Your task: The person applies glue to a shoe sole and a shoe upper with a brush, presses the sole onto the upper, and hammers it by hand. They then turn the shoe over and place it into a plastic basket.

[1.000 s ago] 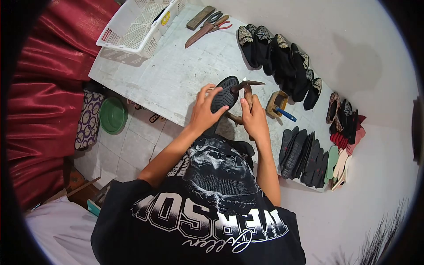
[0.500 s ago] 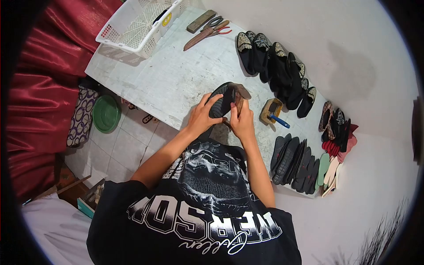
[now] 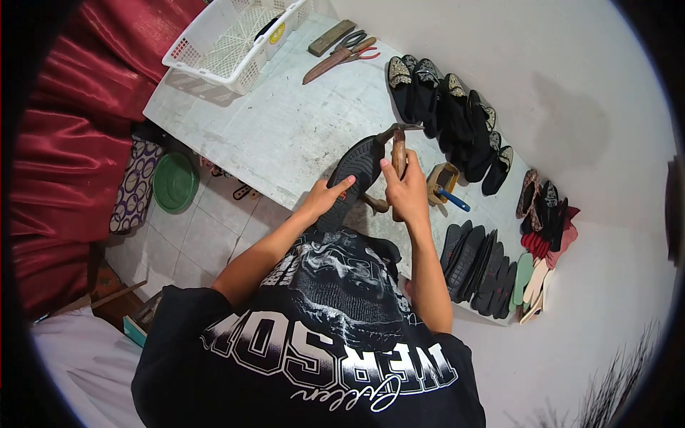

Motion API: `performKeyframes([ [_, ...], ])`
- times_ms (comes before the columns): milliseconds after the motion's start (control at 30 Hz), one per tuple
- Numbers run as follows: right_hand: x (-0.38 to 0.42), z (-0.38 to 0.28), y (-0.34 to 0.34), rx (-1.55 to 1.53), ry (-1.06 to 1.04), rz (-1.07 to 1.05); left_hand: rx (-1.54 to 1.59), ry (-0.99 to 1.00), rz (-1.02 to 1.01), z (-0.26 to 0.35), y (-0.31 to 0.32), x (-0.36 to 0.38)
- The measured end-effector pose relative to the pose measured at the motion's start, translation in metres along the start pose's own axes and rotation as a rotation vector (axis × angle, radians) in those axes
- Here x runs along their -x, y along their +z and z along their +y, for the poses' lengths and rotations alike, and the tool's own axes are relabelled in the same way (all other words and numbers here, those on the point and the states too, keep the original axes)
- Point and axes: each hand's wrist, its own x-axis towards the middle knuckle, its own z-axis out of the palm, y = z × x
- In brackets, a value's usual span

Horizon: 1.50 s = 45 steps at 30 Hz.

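Observation:
My left hand (image 3: pixel 323 199) holds a black shoe by its heel half, thumb on the ribbed black sole (image 3: pixel 360 165), which faces up. The shoe sits on a dark metal stand (image 3: pixel 375 204), whose curved foot shows beside it. My right hand (image 3: pixel 408 191) is closed round the wooden handle of a hammer (image 3: pixel 399 146). The hammer's metal head is just beyond the toe of the shoe. A glue tub (image 3: pixel 444 178) with a blue-handled brush (image 3: pixel 454 200) stands right of my right hand.
Black shoes with glittery toes (image 3: pixel 455 118) line the wall side of the table (image 3: pixel 235 143). Dark soles (image 3: pixel 477 264) are stacked at the right. A white basket (image 3: pixel 246 75), a sharpening block (image 3: pixel 332 38), a sheathed blade (image 3: pixel 327 67) and pliers (image 3: pixel 364 47) lie at the far end.
My right hand and the hammer have moved right, off the sole. My left hand has slid down toward the heel, and more of the sole shows.

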Motion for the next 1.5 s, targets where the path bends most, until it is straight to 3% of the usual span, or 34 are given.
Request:
performKeyframes([
  [67,0.004,-0.009,-0.004,-0.128,-0.009,-0.030,-0.008,0.024,0.005,0.000,0.000,-0.001],
  [200,0.009,0.004,0.014,-0.037,-0.148,0.037,-0.104,0.056,0.039,-0.001,-0.001,-0.002],
  [400,0.010,-0.011,0.007,0.064,-0.012,-0.066,-0.169,0.128,0.085,-0.004,-0.001,-0.003],
  [500,0.017,-0.007,0.011,-0.057,-0.224,0.037,-0.221,0.064,0.065,0.002,-0.001,-0.001],
  [667,0.012,0.007,0.015,0.073,-0.150,-0.047,-0.207,0.187,0.097,-0.005,0.000,-0.005],
  [767,0.017,-0.007,0.009,0.088,-0.057,-0.111,-0.253,0.151,0.082,-0.004,-0.001,-0.006],
  [833,0.022,0.002,0.018,0.023,-0.190,-0.037,-0.261,0.132,0.058,-0.001,-0.002,-0.006],
  [967,0.017,0.015,0.031,0.055,-0.089,-0.111,-0.236,0.150,0.059,-0.004,-0.002,-0.006],
  [1167,0.035,0.015,0.034,-0.056,-0.155,-0.080,-0.264,0.217,0.094,0.003,0.000,0.001],
  [1300,0.035,0.022,0.038,0.047,-0.131,-0.114,-0.287,0.164,0.046,-0.015,-0.005,-0.016],
  [1367,0.043,0.023,0.037,-0.055,-0.230,-0.072,-0.287,0.194,0.038,-0.019,-0.005,-0.017],
  [1500,0.046,0.026,0.043,-0.054,-0.178,-0.102,-0.258,0.239,0.059,-0.015,-0.002,-0.011],
])
